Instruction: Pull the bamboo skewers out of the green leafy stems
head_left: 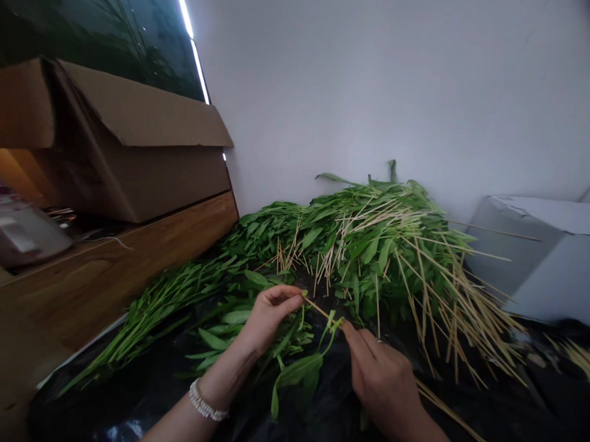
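Observation:
My left hand (270, 314) pinches the tip of a thin pale stick (315, 307) between thumb and fingers. My right hand (379, 374) is closed on the other end of the same stick, where a green leafy stem (298, 372) hangs down from it. Both hands hover over a black plastic sheet (511, 413). Just beyond them lies a large heap of green leaves and pale sticks (386, 251). A pearl bracelet (205, 403) sits on my left wrist.
A bundle of long green stems (149, 312) lies at the left on the sheet. A wooden bench (107, 271) with an open cardboard box (127, 148) stands at the left. A grey box (542, 251) sits at the right against the white wall.

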Demonstrator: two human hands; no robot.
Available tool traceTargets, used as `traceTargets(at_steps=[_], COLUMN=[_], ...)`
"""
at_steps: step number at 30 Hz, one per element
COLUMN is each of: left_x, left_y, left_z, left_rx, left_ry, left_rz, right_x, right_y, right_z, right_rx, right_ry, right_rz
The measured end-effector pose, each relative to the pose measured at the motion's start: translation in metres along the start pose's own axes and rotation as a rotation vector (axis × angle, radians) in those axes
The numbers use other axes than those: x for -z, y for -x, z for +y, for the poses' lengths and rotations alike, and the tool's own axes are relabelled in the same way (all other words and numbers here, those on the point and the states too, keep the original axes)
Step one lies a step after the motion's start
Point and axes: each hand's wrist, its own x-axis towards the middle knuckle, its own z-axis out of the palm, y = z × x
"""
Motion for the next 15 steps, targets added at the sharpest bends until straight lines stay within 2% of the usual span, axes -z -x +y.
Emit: traceTargets(at_steps=[10, 12, 15], left_x=[-0.0062, -0.0064, -0.0076], left_y=[0.0034, 0.0037, 0.0049], left_z=[0.0018, 0.0003, 0.0014], left_rx=[-0.265, -0.28, -0.225], left_ry=[-0.4, -0.426, -0.384], left_rz=[0.087, 0.078, 0.048], right_x=[-0.0029, -0.0036, -0.0036], right_y=[0.0039, 0.0045, 0.0044], right_z=[-0.0054, -0.0058, -0.006], right_rx=[-0.049, -0.057, -0.055], right_ry=[0.007, 0.003, 0.006], right_rz=[-0.047, -0.047, -0.039])
